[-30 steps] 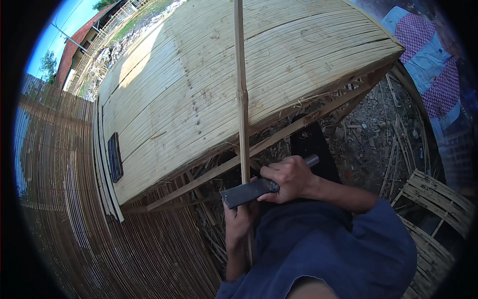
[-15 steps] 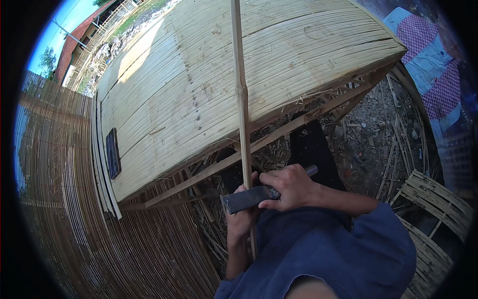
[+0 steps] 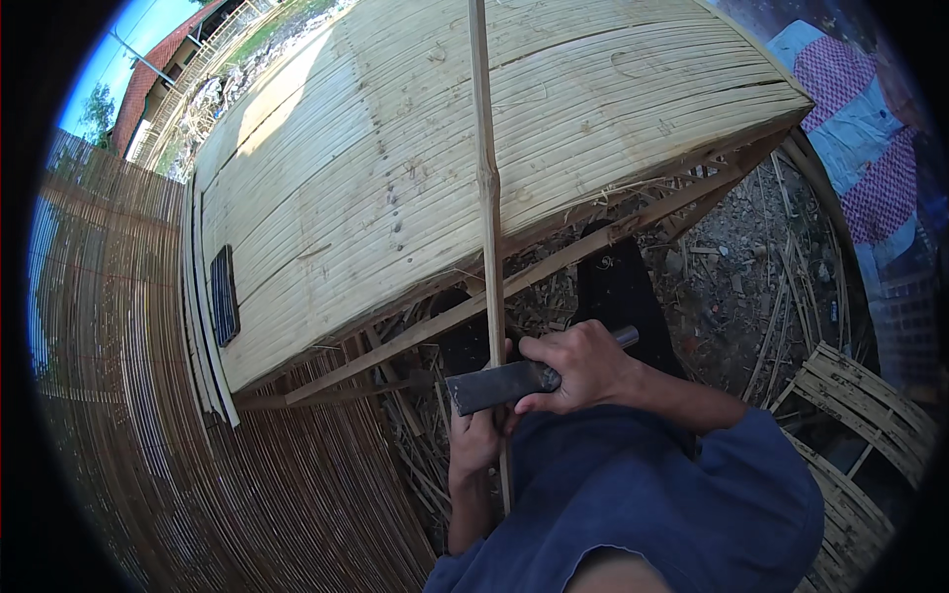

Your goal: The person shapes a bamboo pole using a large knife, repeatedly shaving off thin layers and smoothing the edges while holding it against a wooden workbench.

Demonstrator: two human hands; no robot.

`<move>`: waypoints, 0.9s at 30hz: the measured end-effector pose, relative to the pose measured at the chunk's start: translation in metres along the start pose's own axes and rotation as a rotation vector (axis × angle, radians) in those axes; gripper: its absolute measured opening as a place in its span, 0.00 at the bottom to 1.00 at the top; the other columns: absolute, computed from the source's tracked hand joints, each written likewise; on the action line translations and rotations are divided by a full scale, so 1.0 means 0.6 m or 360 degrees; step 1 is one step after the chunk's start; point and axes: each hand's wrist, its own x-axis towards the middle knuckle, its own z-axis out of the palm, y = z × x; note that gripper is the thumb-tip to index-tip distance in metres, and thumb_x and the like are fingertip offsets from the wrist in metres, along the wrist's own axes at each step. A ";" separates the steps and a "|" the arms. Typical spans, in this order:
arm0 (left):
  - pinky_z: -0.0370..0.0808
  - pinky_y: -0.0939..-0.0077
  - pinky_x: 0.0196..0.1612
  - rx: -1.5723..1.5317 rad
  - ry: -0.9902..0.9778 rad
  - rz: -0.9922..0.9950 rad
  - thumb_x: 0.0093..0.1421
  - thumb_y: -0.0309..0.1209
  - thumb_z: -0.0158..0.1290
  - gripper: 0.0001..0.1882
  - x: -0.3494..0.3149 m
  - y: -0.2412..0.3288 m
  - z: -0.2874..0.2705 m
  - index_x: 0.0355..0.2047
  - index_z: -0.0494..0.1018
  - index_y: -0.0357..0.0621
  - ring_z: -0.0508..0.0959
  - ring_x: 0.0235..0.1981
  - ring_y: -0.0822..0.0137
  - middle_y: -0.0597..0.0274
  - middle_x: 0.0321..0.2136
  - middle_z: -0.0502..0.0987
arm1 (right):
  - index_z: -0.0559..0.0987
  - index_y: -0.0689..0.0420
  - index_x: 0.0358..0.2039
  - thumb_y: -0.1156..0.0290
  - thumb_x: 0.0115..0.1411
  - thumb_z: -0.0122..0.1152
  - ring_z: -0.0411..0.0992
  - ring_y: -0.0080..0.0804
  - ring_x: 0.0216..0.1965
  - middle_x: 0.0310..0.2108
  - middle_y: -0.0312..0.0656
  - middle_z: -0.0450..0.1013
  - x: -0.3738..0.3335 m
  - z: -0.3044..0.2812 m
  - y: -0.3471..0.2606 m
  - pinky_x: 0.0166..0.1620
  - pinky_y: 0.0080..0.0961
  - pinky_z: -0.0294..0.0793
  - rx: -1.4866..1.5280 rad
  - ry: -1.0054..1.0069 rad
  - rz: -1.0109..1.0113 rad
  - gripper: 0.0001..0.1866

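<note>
Both hands are close together in front of the person's body. The right hand (image 3: 583, 368) is wrapped around the handle of a broad-bladed knife (image 3: 502, 386), with the handle's rounded end (image 3: 625, 337) poking out past the fist. The left hand (image 3: 474, 441) is lower and partly hidden beneath the blade; its fingers appear curled around a long, pale bamboo strip (image 3: 487, 188), though their exact pinch cannot be told.

The strip rises from beside the left forearm, passes under the dark blade, and runs up past the front edge of a slatted bamboo bench (image 3: 297, 212) and across the view above its top. The blade lies crosswise over the strip, pointing to the person's left. Whether its edge is biting into the strip is not visible.

The step in hand looks like shaving or trimming the strip with the knife. A further stroke would call for a firm left hold, a shallow and even blade angle, and left fingers well clear of the edge. The knot partway up the strip could catch the blade.

A dark, flat, phone-like object (image 3: 225, 296) lies near the bench's left edge. A blind of thin slats (image 3: 257, 474) spreads at left; a slatted panel (image 3: 868, 410) sits at lower right.
</note>
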 end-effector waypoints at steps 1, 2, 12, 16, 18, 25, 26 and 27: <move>0.56 0.89 0.16 0.0062 -0.0023 -0.0005 0.67 0.32 0.34 0.21 -0.001 -0.003 -0.003 0.58 0.58 0.36 0.60 0.14 0.83 0.70 0.21 0.68 | 0.72 0.55 0.28 0.35 0.47 0.56 0.73 0.40 0.17 0.14 0.41 0.70 0.000 0.003 0.002 0.21 0.34 0.71 -0.0022 0.0040 -0.0064 0.31; 0.56 0.89 0.16 0.0062 -0.0022 -0.0005 0.67 0.32 0.34 0.21 -0.001 -0.004 -0.002 0.58 0.58 0.36 0.60 0.14 0.83 0.70 0.21 0.68 | 0.71 0.55 0.23 0.34 0.45 0.57 0.72 0.39 0.16 0.13 0.40 0.69 0.000 0.005 0.003 0.20 0.33 0.70 -0.0043 0.0080 -0.0128 0.32; 0.55 0.90 0.17 0.0138 0.0201 -0.0018 0.66 0.26 0.34 0.19 -0.002 0.011 0.020 0.56 0.61 0.37 0.59 0.15 0.86 0.73 0.21 0.68 | 0.72 0.54 0.22 0.31 0.44 0.55 0.72 0.37 0.14 0.12 0.39 0.70 0.006 0.012 -0.001 0.18 0.32 0.71 -0.0081 0.0169 -0.0090 0.33; 0.54 0.89 0.16 0.0065 0.0070 0.0070 0.67 0.30 0.35 0.15 0.002 0.017 0.015 0.46 0.69 0.37 0.60 0.15 0.85 0.73 0.19 0.66 | 0.72 0.55 0.21 0.32 0.46 0.53 0.73 0.37 0.15 0.13 0.39 0.71 0.026 -0.022 0.003 0.19 0.32 0.72 -0.0300 0.0147 -0.0086 0.33; 0.53 0.88 0.16 0.0038 0.0054 0.0059 0.68 0.34 0.36 0.15 0.002 0.012 0.017 0.33 0.70 0.39 0.59 0.14 0.84 0.73 0.16 0.64 | 0.73 0.55 0.21 0.31 0.46 0.53 0.73 0.37 0.16 0.13 0.40 0.71 0.023 -0.008 0.001 0.19 0.32 0.72 -0.0110 0.0132 -0.0140 0.33; 0.53 0.88 0.17 0.0094 0.0201 0.0121 0.68 0.35 0.36 0.16 0.005 0.022 0.027 0.32 0.69 0.38 0.58 0.15 0.85 0.74 0.17 0.63 | 0.74 0.55 0.23 0.31 0.47 0.52 0.74 0.39 0.16 0.12 0.42 0.71 0.028 -0.023 0.006 0.20 0.34 0.72 -0.0284 0.0098 -0.0141 0.34; 0.53 0.88 0.17 0.0239 0.0299 0.0117 0.68 0.36 0.36 0.16 -0.003 0.012 0.023 0.32 0.68 0.38 0.58 0.15 0.85 0.73 0.18 0.63 | 0.74 0.55 0.23 0.32 0.47 0.52 0.73 0.38 0.16 0.12 0.42 0.70 0.029 -0.021 0.006 0.20 0.34 0.72 -0.0284 0.0058 -0.0179 0.33; 0.53 0.88 0.17 0.0292 0.0164 0.0155 0.68 0.35 0.36 0.15 -0.001 0.007 0.007 0.35 0.69 0.37 0.59 0.16 0.85 0.73 0.19 0.64 | 0.74 0.55 0.24 0.32 0.47 0.52 0.73 0.39 0.16 0.12 0.42 0.70 0.034 -0.029 0.012 0.20 0.35 0.72 -0.0318 0.0058 -0.0198 0.33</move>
